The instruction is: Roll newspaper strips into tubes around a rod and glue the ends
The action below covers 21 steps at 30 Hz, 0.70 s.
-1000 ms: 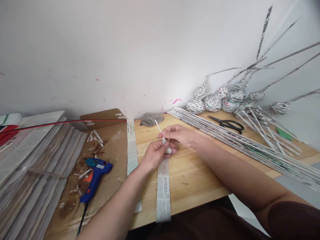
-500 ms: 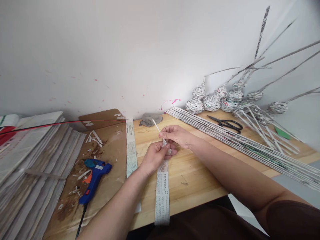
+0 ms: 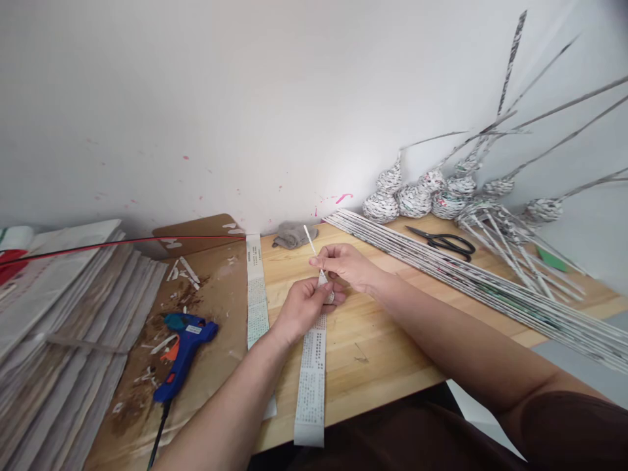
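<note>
A long newspaper strip (image 3: 311, 376) runs from between my hands down to the front edge of the table. Its upper end is rolled into a thin white tube (image 3: 310, 239) that points up and away from me. My left hand (image 3: 309, 302) pinches the strip where it narrows into the roll. Just above, the thumb and fingers of my right hand (image 3: 343, 267) close on the rolled part. Some of the right fingers are hidden behind the paper. Left of my hands lies another printed strip (image 3: 257, 294), partly covered by my left forearm.
On cardboard (image 3: 220, 353) at left lie a blue glue gun (image 3: 184, 356) and paper scraps. Newspaper stacks (image 3: 73, 327) stand far left. A grey cloth (image 3: 293, 235) is by the wall. Rolled paper sticks (image 3: 456, 278), black scissors (image 3: 441, 243) and woven paper gourds (image 3: 383, 196) occupy the right.
The lower end of the strip has swung to the left. The rolled tip now stands more upright and slightly higher, while both hands keep hold in nearly the same place.
</note>
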{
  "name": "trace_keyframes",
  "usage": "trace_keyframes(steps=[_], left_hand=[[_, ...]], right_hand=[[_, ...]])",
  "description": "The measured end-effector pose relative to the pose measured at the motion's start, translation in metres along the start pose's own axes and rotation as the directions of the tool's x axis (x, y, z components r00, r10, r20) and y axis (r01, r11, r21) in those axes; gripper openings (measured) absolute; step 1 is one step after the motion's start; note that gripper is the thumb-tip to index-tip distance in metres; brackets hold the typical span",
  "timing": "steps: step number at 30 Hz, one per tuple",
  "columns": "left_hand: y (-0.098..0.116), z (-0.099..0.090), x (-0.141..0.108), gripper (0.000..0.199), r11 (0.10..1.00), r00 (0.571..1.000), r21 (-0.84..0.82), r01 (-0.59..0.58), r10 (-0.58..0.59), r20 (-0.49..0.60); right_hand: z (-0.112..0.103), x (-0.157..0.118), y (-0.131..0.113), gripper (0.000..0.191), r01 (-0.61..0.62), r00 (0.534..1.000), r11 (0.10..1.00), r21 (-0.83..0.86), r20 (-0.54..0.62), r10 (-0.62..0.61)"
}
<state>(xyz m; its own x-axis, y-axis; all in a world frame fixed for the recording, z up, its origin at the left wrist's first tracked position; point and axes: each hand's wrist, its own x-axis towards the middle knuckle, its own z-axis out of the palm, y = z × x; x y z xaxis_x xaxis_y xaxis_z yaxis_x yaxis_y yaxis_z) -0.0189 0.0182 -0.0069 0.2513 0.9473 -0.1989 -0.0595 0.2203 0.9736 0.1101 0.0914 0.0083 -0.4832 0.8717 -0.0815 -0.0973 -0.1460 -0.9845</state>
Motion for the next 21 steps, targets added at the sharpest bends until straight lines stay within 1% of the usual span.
trace_keyframes(steps=[1,3,4,5,6,8,11,16,18,21], left_hand=[[0.0,-0.001,0.0,0.033,1.0,1.0,-0.01,-0.003,0.003,-0.005],[0.0,-0.002,0.001,0.034,1.0,1.0,-0.022,-0.002,0.001,-0.016],[0.0,-0.002,0.001,0.034,1.0,1.0,-0.024,0.002,-0.003,-0.021],[0.0,-0.002,0.001,0.035,1.0,1.0,-0.025,0.007,-0.007,-0.025],[0.0,-0.002,0.002,0.036,1.0,1.0,-0.026,0.01,-0.011,-0.025],[0.0,-0.002,0.002,0.037,0.999,1.0,-0.032,0.006,-0.006,-0.01],[-0.001,0.0,0.002,0.037,0.999,1.0,-0.035,-0.013,0.013,0.02],[-0.002,0.001,0.002,0.04,0.999,0.999,-0.036,-0.018,0.019,0.031],[-0.002,0.0,0.002,0.039,0.999,1.0,-0.05,-0.009,0.01,0.023],[-0.001,-0.002,0.001,0.037,0.998,1.0,-0.068,0.0,0.0,-0.001]], right_hand=[[-0.002,0.0,-0.001,0.033,-0.017,0.998,1.0,-0.015,0.054,0.017],[-0.005,-0.001,-0.003,0.034,-0.066,0.982,0.997,-0.042,0.176,0.073],[-0.007,-0.001,-0.003,0.036,-0.086,0.973,0.995,-0.049,0.209,0.095],[-0.007,-0.001,-0.003,0.036,-0.096,0.972,0.994,-0.05,0.211,0.104],[-0.007,-0.001,-0.002,0.035,-0.098,0.976,0.994,-0.045,0.189,0.104],[-0.005,-0.001,-0.001,0.032,-0.088,0.99,0.996,-0.025,0.109,0.09],[0.001,-0.001,0.002,0.035,-0.069,0.997,0.998,0.002,0.024,0.069],[0.005,-0.002,0.001,0.039,-0.048,0.999,0.998,0.03,-0.025,0.048],[0.002,-0.002,-0.001,0.036,-0.042,0.999,0.999,0.016,0.011,0.042],[-0.004,-0.002,-0.003,0.035,-0.082,0.98,0.996,-0.039,0.178,0.088]])
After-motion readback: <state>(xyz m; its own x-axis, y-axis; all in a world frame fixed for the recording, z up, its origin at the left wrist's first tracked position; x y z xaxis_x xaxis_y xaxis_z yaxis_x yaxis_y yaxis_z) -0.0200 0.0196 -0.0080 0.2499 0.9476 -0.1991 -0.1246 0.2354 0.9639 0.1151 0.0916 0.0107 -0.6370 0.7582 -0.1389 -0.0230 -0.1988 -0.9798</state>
